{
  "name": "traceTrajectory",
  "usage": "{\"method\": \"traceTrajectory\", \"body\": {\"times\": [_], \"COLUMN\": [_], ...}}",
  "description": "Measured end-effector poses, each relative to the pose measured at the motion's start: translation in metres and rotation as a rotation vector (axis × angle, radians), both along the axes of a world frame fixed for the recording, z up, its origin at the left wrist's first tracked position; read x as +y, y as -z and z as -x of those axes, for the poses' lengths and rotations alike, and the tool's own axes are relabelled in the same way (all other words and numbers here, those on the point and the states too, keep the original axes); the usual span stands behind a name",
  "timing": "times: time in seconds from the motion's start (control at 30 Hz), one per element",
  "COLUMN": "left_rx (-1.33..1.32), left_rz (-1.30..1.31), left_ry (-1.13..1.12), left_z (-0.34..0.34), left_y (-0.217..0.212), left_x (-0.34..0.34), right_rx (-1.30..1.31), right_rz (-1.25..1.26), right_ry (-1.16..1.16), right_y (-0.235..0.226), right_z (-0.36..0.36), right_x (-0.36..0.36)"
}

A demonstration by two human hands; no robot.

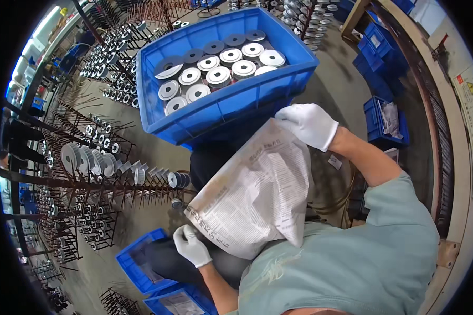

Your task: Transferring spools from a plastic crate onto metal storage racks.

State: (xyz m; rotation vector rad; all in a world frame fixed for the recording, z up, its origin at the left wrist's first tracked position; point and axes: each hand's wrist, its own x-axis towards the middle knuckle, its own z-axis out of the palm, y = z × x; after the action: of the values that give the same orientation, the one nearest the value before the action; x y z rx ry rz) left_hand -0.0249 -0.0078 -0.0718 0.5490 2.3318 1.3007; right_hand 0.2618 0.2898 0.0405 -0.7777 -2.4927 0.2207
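From where I am standing, a person in a pale green shirt (347,262) is sitting low, and a crumpled printed paper sheet (257,194) is spreading across the middle of the frame, its lower part draping over the person's lap. The right hand (309,126), wearing a white glove, is gripping the sheet's upper corner just right of centre; its fingers are closing together on the paper. The left hand (192,247), gloved in white too, is hovering at the sheet's left corner, lower down in the frame. Its fingers are curling, but I cannot tell whether they are pinching the edge or only lying beside it.

Above the sheet, in the upper middle, a large blue bin (231,107) is tilting a little toward the left in my view. Inside it, round metal parts (218,76) are sitting in rows, bright silver ones toward the front and darker grey ones along the back. At the left, a spiked rack (142,184) is stretching inward, and toothed metal wheels (89,160) are hanging on it. Another blue bin (122,260) is resting at the lower left, and a smaller blue crate (372,123) is standing at the right, a pale wrapping (390,119) lying inside.
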Motion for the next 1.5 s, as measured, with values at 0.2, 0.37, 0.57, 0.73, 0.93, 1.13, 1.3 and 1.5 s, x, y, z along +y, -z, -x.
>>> {"method": "traceTrajectory", "body": {"times": [0.2,0.37,0.57,0.73,0.93,1.13,1.3,1.5], "left_rx": [0.855,0.661,0.848,0.809,0.558,0.395,0.228,0.058], "left_rz": [-0.388,-0.269,0.109,0.019,-0.205,-0.314,-0.421,-0.493], "left_ry": [0.102,0.896,0.96,0.936,0.896,0.847,0.762,0.636], "left_z": [-0.037,-0.055,-0.084,-0.078,-0.062,-0.052,-0.048,-0.042], "left_y": [-0.114,-0.101,-0.018,-0.021,-0.062,-0.085,-0.088,-0.087], "left_x": [0.048,0.107,0.118,0.125,0.109,0.094,0.085,0.086], "right_rx": [0.087,-0.157,0.005,-0.664,-0.955,-0.954,-0.69,-0.627], "right_rz": [0.353,-0.142,-0.201,0.012,0.262,0.318,0.228,0.186], "right_ry": [0.012,-0.056,0.248,0.396,0.337,0.381,0.342,0.331], "right_y": [0.047,0.023,-0.073,-0.069,-0.058,-0.051,-0.054,-0.051], "right_z": [0.028,0.052,0.051,0.074,0.102,0.102,0.085,0.086], "right_x": [0.016,-0.005,0.091,0.192,0.211,0.218,0.214,0.209]}}
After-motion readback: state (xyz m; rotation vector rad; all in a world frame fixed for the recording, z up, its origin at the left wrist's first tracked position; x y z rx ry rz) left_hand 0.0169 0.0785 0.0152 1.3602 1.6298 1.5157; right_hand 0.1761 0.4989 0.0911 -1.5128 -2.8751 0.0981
